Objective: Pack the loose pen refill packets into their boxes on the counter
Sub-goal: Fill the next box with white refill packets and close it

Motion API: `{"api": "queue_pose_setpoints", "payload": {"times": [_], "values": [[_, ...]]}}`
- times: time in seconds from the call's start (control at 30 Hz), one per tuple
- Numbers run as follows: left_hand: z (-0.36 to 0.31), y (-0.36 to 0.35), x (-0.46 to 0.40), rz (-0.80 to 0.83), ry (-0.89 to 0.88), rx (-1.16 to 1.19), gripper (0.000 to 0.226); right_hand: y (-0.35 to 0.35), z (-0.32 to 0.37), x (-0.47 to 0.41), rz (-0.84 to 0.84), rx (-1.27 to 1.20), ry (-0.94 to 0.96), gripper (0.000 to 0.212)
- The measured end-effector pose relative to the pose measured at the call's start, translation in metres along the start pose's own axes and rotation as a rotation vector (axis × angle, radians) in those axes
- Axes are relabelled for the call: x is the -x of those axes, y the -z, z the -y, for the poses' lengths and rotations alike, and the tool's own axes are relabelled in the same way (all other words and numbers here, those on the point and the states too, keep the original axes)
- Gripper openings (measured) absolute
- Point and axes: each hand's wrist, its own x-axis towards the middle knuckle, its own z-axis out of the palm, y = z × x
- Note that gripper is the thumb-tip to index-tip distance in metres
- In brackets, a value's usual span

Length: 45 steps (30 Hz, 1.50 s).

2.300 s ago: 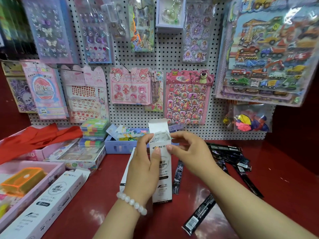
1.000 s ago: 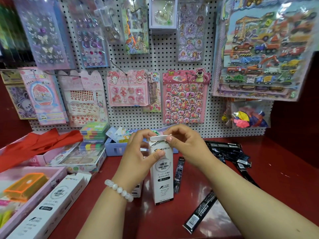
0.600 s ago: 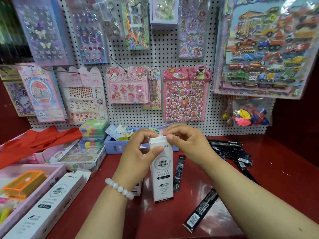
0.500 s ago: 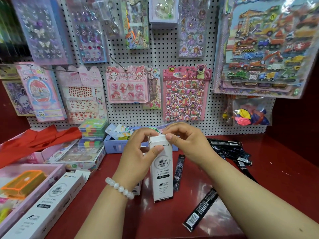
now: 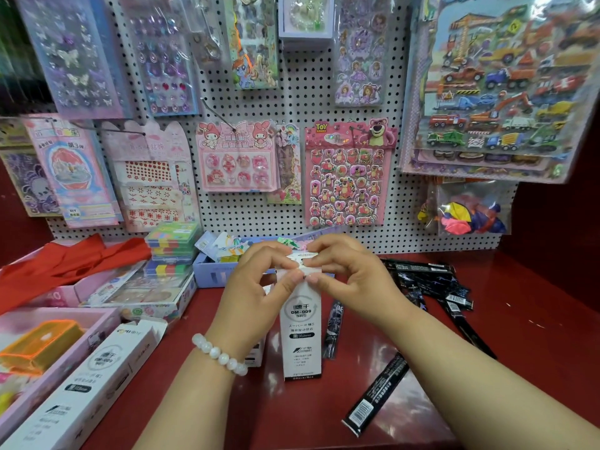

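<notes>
Closing the top flap is what both hands are now busy with: a couple of seconds ago the lid of the tall white cardboard refill box (image 5: 302, 332) stood open above its mouth, and it is now folded down flat, with the fingertips of both hands working along its top edge. The left hand (image 5: 256, 293), a white bead bracelet (image 5: 219, 354) at its wrist, pinches the box's upper left corner between thumb and curled fingers, while the right hand (image 5: 349, 279) pinches the flap from the other side, so the two hands meet nearly fingertip to fingertip over the box. That suggests this box is filled and being sealed, though whether the tuck tab is fully home is hidden by the fingers. The box stands upright on the glossy red counter (image 5: 519, 336), centre, carrying black print and a circular logo on its front face. More remains to pack: a long black foil refill packet (image 5: 376, 397) lies loose in front of the right forearm, a scattered pile of black packets (image 5: 431, 284) sits to the right, and a second white box (image 5: 84, 381) lies flat at the left with its end flap open.
</notes>
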Motion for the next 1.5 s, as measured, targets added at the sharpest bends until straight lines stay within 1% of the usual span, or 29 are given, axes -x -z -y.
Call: {"api": "queue_pose_setpoints", "payload": {"times": [0.07,0.13,0.2,0.3,0.33,0.4,0.47,0.5,0.53,0.6,0.63,0.7,0.73,0.8,0.87,0.9,0.93,1.0,1.03,1.07,1.13,1.17,1.23,1.33,1.4,1.43,1.5], "values": [[0.002,-0.002,0.003,-0.006,0.023,-0.011,0.014,0.0,-0.002,0.001,0.019,0.006,-0.036,0.021],[0.002,-0.006,0.01,0.017,0.084,0.051,0.026,-0.002,-0.003,0.005,0.043,-0.008,-0.097,0.033],[0.001,-0.009,0.019,0.062,0.128,0.075,0.04,-0.007,-0.003,0.011,0.084,-0.093,-0.184,0.051],[0.006,-0.01,0.03,0.081,0.153,0.011,0.061,-0.017,-0.006,0.024,0.12,-0.173,-0.265,0.084],[0.01,-0.01,0.032,0.094,0.191,0.007,0.07,-0.02,-0.009,0.028,0.117,-0.186,-0.297,0.092],[0.019,-0.011,0.038,0.16,0.261,-0.001,0.081,-0.026,-0.018,0.038,0.153,-0.207,-0.406,0.099],[0.026,-0.013,0.045,0.242,0.316,-0.034,0.075,-0.033,-0.029,0.048,0.217,-0.188,-0.515,0.094],[0.026,-0.014,0.047,0.268,0.338,-0.051,0.067,-0.036,-0.035,0.052,0.224,-0.174,-0.564,0.088],[0.027,-0.013,0.047,0.258,0.349,-0.08,0.058,-0.037,-0.039,0.052,0.204,-0.169,-0.605,0.081],[0.028,-0.007,0.043,0.123,0.331,-0.21,0.041,-0.036,-0.042,0.045,0.142,-0.182,-0.704,0.066],[0.03,-0.002,0.042,0.034,0.32,-0.282,0.036,-0.035,-0.043,0.039,0.107,-0.221,-0.775,0.053],[0.033,0.008,0.039,-0.093,0.31,-0.391,0.032,-0.033,-0.041,0.027,0.044,-0.384,-0.926,0.021],[0.036,0.012,0.038,-0.111,0.324,-0.437,0.031,-0.034,-0.038,0.022,0.043,-0.436,-0.982,0.013],[0.042,0.019,0.039,-0.094,0.39,-0.535,0.03,-0.038,-0.037,0.016,0.1,-0.425,-1.056,0.015],[0.05,0.021,0.041,0.018,0.476,-0.603,0.032,-0.046,-0.035,0.013,0.135,-0.397,-1.108,0.015],[0.052,0.021,0.043,0.087,0.517,-0.612,0.033,-0.052,-0.033,0.014,0.142,-0.328,-1.105,0.013],[0.053,0.019,0.045,0.152,0.559,-0.6,0.033,-0.058,-0.034,0.014,0.16,-0.185,-1.071,0.013],[0.052,0.016,0.049,0.25,0.625,-0.54,0.033,-0.065,-0.037,0.014,0.261,0.226,-0.91,0.027],[0.052,0.015,0.05,0.268,0.642,-0.507,0.034,-0.069,-0.039,0.014,0.306,0.353,-0.833,0.034],[0.052,0.015,0.051,0.269,0.655,-0.48,0.036,-0.073,-0.041,0.013,0.342,0.396,-0.798,0.04],[0.053,0.016,0.053,0.261,0.653,-0.473,0.039,-0.082,-0.045,0.013,0.393,0.405,-0.823,0.056],[0.054,0.016,0.054,0.259,0.65,-0.49,0.041,-0.085,-0.048,0.013,0.392,0.42,-0.839,0.063],[0.058,0.017,0.056,0.251,0.64,-0.503,0.043,-0.089,-0.052,0.014,0.374,0.459,-0.854,0.07],[0.063,0.018,0.062,0.22,0.587,-0.471,0.04,-0.091,-0.055,0.018,0.335,0.42,-0.853,0.073],[0.064,0.021,0.064,0.167,0.52,-0.518,0.035,-0.091,-0.057,0.022,0.29,0.369,-0.84,0.073],[0.063,0.025,0.065,0.122,0.514,-0.586,0.035,-0.091,-0.057,0.023,0.27,0.349,-0.837,0.072],[0.064,0.04,0.065,0.024,0.55,-0.805,0.041,-0.09,-0.055,0.026,0.24,0.321,-0.832,0.065]]}}
